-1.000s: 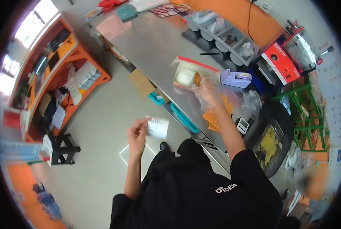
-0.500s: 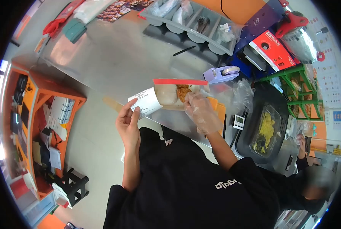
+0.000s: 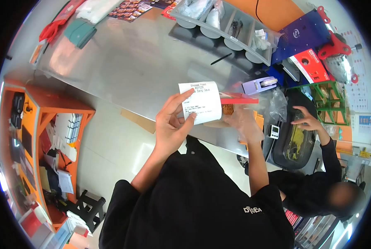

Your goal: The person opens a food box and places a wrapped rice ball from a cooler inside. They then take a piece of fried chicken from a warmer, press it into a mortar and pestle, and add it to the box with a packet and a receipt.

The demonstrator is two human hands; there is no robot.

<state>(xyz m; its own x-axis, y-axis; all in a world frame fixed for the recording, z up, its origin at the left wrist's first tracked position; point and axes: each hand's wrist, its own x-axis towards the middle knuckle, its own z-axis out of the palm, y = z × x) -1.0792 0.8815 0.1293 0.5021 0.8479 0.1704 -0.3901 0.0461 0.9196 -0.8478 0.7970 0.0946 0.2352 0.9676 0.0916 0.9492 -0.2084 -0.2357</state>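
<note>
My left hand [image 3: 170,118] is closed on a printed paper receipt [image 3: 206,103], thumb in front and fingers at its left edge. The receipt is held up, its text facing me. Behind it is a paper food box [image 3: 240,101] with a red edge, mostly hidden by the receipt and my hand. A piece of brown fried food [image 3: 227,109] shows inside the box. My right hand [image 3: 247,124], in a clear plastic glove, is closed on the box's near right side; its fingertips are partly hidden.
Beyond the box are a purple tape dispenser [image 3: 260,85], a black pen [image 3: 221,59] and a grey divided bin [image 3: 235,31]. To the right, a co-worker's hand [image 3: 308,120] is over a black tray [image 3: 303,155] with yellow food. A timer [image 3: 274,131] lies nearby. An orange shelf [image 3: 63,103] stands left.
My left hand has raised the receipt and brought it right, in front of the box, covering the rice. In view, the box and right hand sit further right. A co-worker's hand has come over the black tray.
</note>
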